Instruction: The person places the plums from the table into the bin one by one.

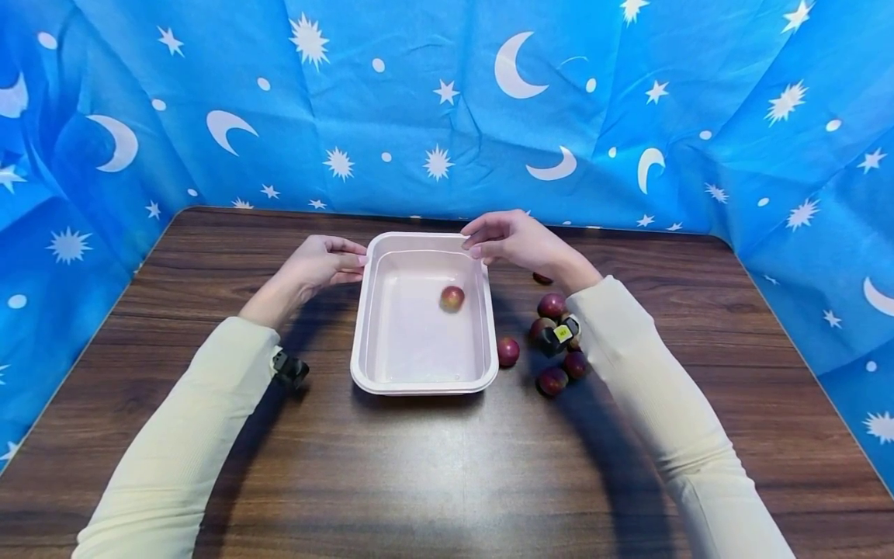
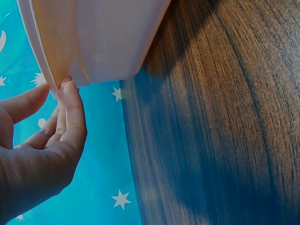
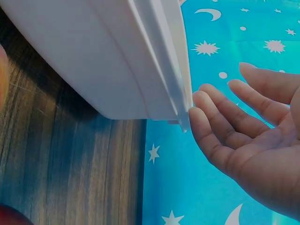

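Head view: a white tray (image 1: 424, 386) stands at the middle of the bench (image 1: 391, 473), with one red fruit (image 1: 452, 298) lying inside it, right of centre. The tray's rim is pinched near the far left corner by the left hand (image 1: 317, 261), while nothing is grasped by the right hand (image 1: 520, 239): its fingers are loosely extended at the far right corner, and by the right wrist view the lowest fingertip (image 3: 196, 121) is brought up to the rim; whether any pressure is applied cannot be told.

For the tray to be steadied well, the rim is best taken at matching points on both sides, so that any pull is shared and no twist is caused. Slow, level handling seems called for, since the round fruit inside could easily be set rolling. Care is also needed on the right, where a single fruit (image 1: 507, 352) lies just beside the tray and further fruits (image 1: 552, 381) are clustered near the right wrist, partly hidden by the wrist camera (image 1: 549, 341); these could be knocked if the tray were slid that way
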Demonstrator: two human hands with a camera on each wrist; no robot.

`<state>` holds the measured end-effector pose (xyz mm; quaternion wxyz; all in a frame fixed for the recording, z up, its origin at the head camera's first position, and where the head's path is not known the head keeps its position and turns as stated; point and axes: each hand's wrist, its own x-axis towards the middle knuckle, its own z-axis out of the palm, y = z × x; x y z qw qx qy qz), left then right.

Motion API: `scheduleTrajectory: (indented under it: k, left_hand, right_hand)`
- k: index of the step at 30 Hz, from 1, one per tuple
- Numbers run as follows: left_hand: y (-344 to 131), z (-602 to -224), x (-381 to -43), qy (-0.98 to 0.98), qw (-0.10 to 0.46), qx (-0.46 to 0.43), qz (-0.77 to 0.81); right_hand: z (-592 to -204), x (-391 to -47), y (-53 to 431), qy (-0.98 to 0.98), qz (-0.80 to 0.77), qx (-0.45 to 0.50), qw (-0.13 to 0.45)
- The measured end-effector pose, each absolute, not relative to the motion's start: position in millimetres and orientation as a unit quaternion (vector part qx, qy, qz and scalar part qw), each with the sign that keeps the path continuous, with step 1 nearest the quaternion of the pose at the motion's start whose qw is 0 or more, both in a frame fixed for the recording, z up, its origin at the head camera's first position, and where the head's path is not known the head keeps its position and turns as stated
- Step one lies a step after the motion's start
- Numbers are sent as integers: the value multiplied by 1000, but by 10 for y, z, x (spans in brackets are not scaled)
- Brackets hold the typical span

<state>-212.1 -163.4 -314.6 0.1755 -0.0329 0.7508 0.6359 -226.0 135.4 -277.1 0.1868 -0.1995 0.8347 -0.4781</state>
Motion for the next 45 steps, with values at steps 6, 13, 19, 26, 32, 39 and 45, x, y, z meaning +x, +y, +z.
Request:
scheduleTrajectory:
  k: [6,13,19,26,32,39,45]
  left_hand:
    - [-1625,-3128,-2117,745,181,-33,641]
    - [-1622,-3135,-2118,750,186,-34,634]
    - [-1626,-3164,-2132,745,186,-31,640]
    - [-1626,-3163,-2123,748,183,-29,637]
    - [-1630,-3167,-2119,744,183,-24,642]
    - [-1644,-3173,-2112,742,183,-17,644]
    - [-1652,-3179,-2114,739,184,-13,648]
  right_hand:
    - [-2753,-2251,1411,838,-474,-192,188]
    - [-2728,-2242,1510,836,-478,-196,184]
    - [-2693,-2226,1591,840,-472,-193,183]
    - [-2656,-2186,1724,848,-467,-183,173]
    - [-2642,-2170,1866,857,-456,-175,163]
    - [-2641,-2148,2081,866,-445,-169,155]
    - [-2677,-2123,2269,863,-455,-159,153]
